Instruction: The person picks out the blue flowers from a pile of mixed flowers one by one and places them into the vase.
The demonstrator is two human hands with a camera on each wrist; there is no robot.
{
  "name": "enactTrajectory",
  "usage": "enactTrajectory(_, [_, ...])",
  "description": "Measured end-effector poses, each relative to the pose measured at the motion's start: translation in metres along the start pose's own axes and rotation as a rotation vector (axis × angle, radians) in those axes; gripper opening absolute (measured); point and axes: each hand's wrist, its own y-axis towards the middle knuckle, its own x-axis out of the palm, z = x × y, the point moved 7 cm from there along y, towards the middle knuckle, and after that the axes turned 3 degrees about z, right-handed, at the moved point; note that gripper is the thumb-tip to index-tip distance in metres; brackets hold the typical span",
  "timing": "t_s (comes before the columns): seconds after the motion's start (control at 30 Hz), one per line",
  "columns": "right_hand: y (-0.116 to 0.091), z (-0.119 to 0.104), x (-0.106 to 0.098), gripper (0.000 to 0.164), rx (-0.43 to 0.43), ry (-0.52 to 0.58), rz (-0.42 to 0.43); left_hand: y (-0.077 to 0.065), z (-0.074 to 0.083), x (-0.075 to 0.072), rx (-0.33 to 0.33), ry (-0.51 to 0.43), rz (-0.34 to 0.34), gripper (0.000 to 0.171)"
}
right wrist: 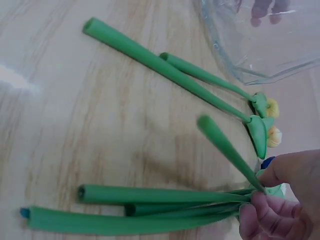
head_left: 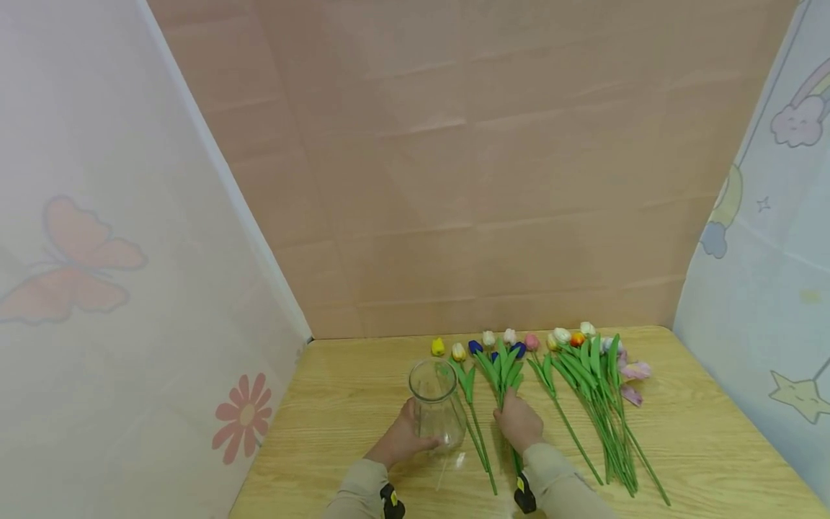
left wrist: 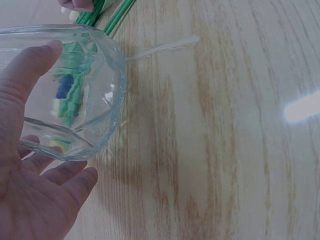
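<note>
My left hand [head_left: 403, 436] grips a clear glass vase [head_left: 452, 427] by its side, with the thumb on one side and the fingers curled around the other. In the left wrist view, flowers show blurred through the vase's glass [left wrist: 112, 92]. To the right, my right hand [head_left: 521, 422] is over a bunch of artificial tulips with blue and white heads. Between thumb and fingertips it pinches a green tulip stem [right wrist: 226, 150], tilted apart from several other stems [right wrist: 150, 195] under the hand. Their leaves [head_left: 502, 366] fan out beyond the fingers.
A yellow tulip [head_left: 437, 347] and a cream tulip [head_left: 458, 352] lie between vase and right hand. Farther right are a pink tulip [head_left: 532, 342] and a larger pile of tulips [head_left: 599, 393]. A brown wall [head_left: 454, 180] stands behind the wooden table [head_left: 337, 396].
</note>
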Motion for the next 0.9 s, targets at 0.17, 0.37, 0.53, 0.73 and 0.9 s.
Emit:
enactTrajectory(0.17, [0.002, 0.003, -0.007, 0.038, 0.005, 0.030, 0.018, 0.000, 0.001, 0.000, 0.004, -0.019, -0.002, 0.103])
enactTrajectory(0.37, [0.001, 0.008, -0.025, 0.036, 0.014, 0.074, 0.054, -0.001, -0.001, 0.001, 0.001, -0.009, -0.002, 0.104])
enactTrajectory(0.53, [-0.002, 0.010, -0.043, 0.034, -0.006, 0.055, 0.110, -0.001, 0.001, 0.000, 0.016, 0.007, 0.008, 0.103])
enactTrajectory(0.73, [-0.002, 0.015, -0.068, 0.032, -0.030, 0.048, 0.188, -0.002, 0.000, -0.001, 0.017, 0.010, 0.010, 0.104])
enactTrajectory(0.9, [-0.006, 0.016, -0.093, 0.032, -0.106, 0.085, 0.314, -0.002, 0.000, -0.001, 0.008, -0.012, 0.003, 0.103])
